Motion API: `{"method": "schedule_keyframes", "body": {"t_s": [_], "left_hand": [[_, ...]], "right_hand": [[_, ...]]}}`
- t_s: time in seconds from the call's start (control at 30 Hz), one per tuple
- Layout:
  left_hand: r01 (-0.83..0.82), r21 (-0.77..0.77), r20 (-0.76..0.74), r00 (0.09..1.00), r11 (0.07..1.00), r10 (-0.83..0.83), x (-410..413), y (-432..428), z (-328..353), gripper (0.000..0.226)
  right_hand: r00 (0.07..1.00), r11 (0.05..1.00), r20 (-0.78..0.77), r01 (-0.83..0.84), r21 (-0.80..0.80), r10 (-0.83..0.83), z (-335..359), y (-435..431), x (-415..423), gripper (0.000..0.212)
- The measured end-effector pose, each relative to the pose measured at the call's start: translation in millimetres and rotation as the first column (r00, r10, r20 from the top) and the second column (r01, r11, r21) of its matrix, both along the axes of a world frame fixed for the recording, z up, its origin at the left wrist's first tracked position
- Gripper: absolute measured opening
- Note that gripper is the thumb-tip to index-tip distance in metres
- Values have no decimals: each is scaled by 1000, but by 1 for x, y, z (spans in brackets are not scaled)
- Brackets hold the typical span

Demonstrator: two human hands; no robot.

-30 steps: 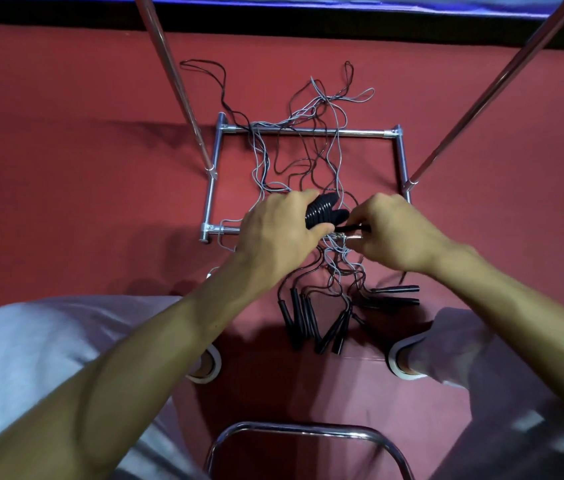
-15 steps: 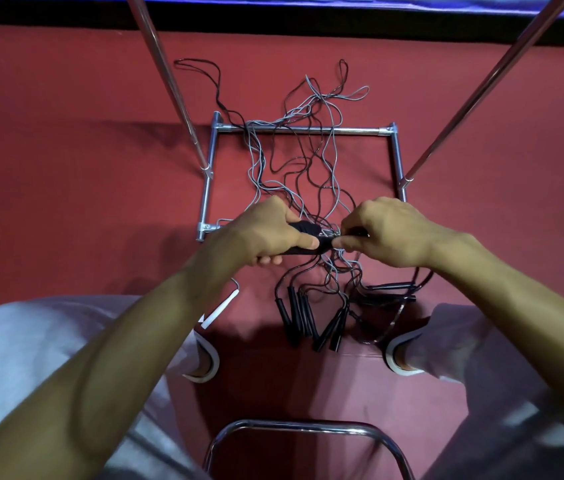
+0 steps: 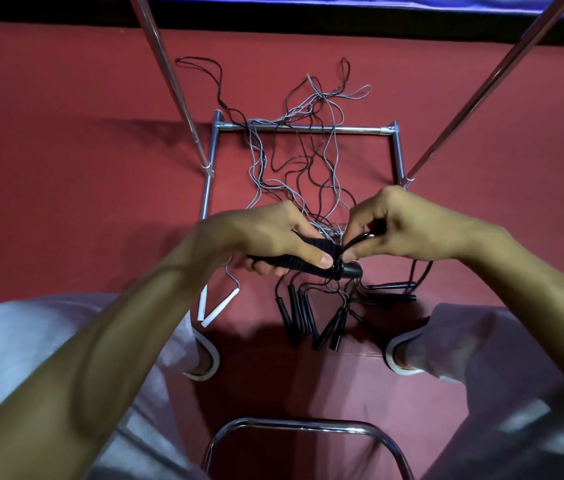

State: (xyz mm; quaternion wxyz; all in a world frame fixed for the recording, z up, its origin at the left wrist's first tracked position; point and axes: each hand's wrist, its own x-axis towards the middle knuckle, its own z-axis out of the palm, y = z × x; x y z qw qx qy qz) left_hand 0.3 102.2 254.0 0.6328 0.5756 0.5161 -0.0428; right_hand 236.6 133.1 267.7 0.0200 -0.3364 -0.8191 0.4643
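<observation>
Currently the left hand (image 3: 266, 237) is gripping the black rope handle (image 3: 323, 247), fingers curled round it, steadying it level above the red floor. The right hand (image 3: 401, 226) is pinching the black cord (image 3: 360, 239) at the handle's cap, apparently working it free of the tangle draped over the metal rack (image 3: 308, 128).

It looks like a gym: red floor mat (image 3: 66, 168), chrome rack (image 3: 311, 128), skipping ropes (image 3: 295, 315).

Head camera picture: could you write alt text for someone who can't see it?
A person's left hand grips a black ribbed skipping-rope handle while the right hand pinches a black cord at its end. Tangled grey and black cords cross a metal frame on red floor.
</observation>
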Motion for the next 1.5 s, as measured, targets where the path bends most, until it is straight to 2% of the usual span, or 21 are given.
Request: {"method": "schedule_keyframes", "body": {"t_s": [0.2, 0.27, 0.37, 0.57, 0.63, 0.7, 0.8, 0.87, 0.97, 1.03, 1.07, 1.13, 1.17, 1.23, 1.3, 1.4, 1.5], "left_hand": [[35, -7, 240, 970, 999, -32, -6, -3, 21, 29], [44, -9, 300, 953, 999, -39, -7, -1, 28, 32], [56, -22, 358, 933, 998, -44, -6, 0, 35, 40], [71, -35, 494, 868, 997, -44, -5, -2, 40, 34], [82, -1, 526, 848, 997, -69, -1, -4, 41, 34], [48, 58, 520, 851, 997, -71, 2, -9, 42, 29], [-40, 98, 497, 868, 994, -14, 2, -16, 42, 26], [-113, 118, 472, 881, 987, 44, 3, -21, 41, 23], [-212, 200, 350, 927, 957, 133, 10, -27, 30, 35], [-238, 304, 273, 950, 923, 155, 17, -33, 21, 56], [-222, 366, 251, 959, 904, 134, 19, -36, 18, 69], [-195, 426, 269, 960, 883, 82, 23, -40, 14, 92], [-172, 457, 267, 963, 873, 50, 23, -41, 12, 95], [-130, 517, 253, 967, 846, -6, 26, -39, 12, 85], [-193, 466, 338, 941, 863, 28, 30, -38, 14, 75], [-358, 317, 475, 861, 879, 180, 34, -34, 19, 69], [-515, 245, 520, 785, 822, 337, 31, -27, 21, 71]], "right_hand": [[969, 971, -218, 64, -231, -116, 12, 6, 8, 19], [956, 969, -260, 75, -237, -138, 16, 9, 8, 23], [939, 965, -297, 105, -239, -175, 25, 13, 13, 15], [930, 967, -297, 160, -199, -215, 26, 6, 3, 46], [920, 960, -296, 209, -188, -258, 20, 2, -1, 59], [887, 936, -316, 280, -212, -337, 12, -3, -7, 61], [786, 850, -340, 422, -317, -517, -3, -9, -20, 65], [699, 743, -297, 506, -438, -651, -14, -13, -29, 69], [601, 478, -57, 570, -668, -797, -30, -17, -33, 60], [586, 276, 184, 606, -746, -789, -34, -19, -31, 45], [603, 223, 271, 617, -755, -750, -33, -20, -30, 44], [662, 221, 339, 612, -759, -669, -31, -21, -26, 46], [692, 243, 347, 604, -759, -633, -30, -20, -24, 52], [731, 269, 359, 588, -763, -581, -28, -16, -21, 65], [733, 279, 336, 577, -768, -591, -27, -13, -18, 68], [674, 295, 161, 509, -808, -721, -25, -7, -16, 52], [493, 240, -51, 327, -914, -868, -19, -1, -14, 32]]}}
